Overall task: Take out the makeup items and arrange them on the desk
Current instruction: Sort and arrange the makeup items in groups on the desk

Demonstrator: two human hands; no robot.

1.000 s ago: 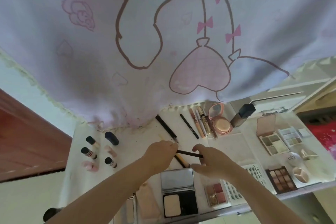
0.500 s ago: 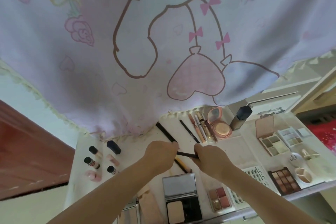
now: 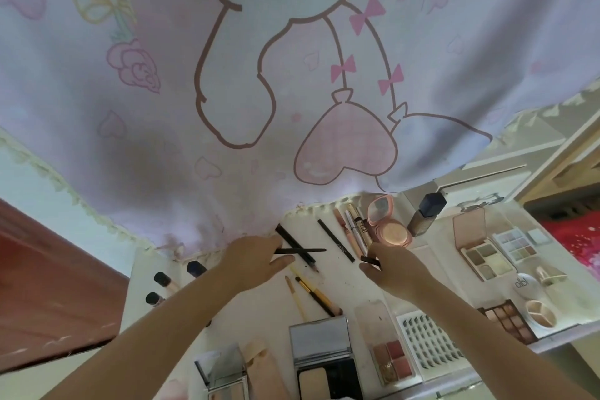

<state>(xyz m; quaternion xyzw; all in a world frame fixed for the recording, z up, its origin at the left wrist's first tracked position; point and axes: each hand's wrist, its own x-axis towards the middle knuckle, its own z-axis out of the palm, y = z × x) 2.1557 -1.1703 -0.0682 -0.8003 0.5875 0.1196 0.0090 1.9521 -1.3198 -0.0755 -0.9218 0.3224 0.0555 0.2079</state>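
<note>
The left hand [image 3: 256,256] pinches a thin black eyeliner pen [image 3: 305,250] by one end, its bare tip pointing right across a thicker black pencil [image 3: 293,245] that lies on the white worktop [image 3: 344,282]. The right hand [image 3: 394,269] pinches the small black cap [image 3: 369,259], held apart from the pen. The pen looks uncapped, so my guess is that the step is either recapping it or laying both pieces down with the other liners. To do it well, bring the cap straight along the pen's axis and keep the tip off the worktop, then set the pen parallel to the slim black liner [image 3: 336,240] rather than across the pencil.

By my count: two gold-handled brushes [image 3: 316,294] in front of the hands, three or four slim tubes beside the round pink compact [image 3: 391,232], one dark-capped foundation bottle [image 3: 423,214], and three small dark-capped bottles on the left (others may be hidden by the arm). Open palettes and compacts fill the near and right side; I make it roughly nine.
</note>
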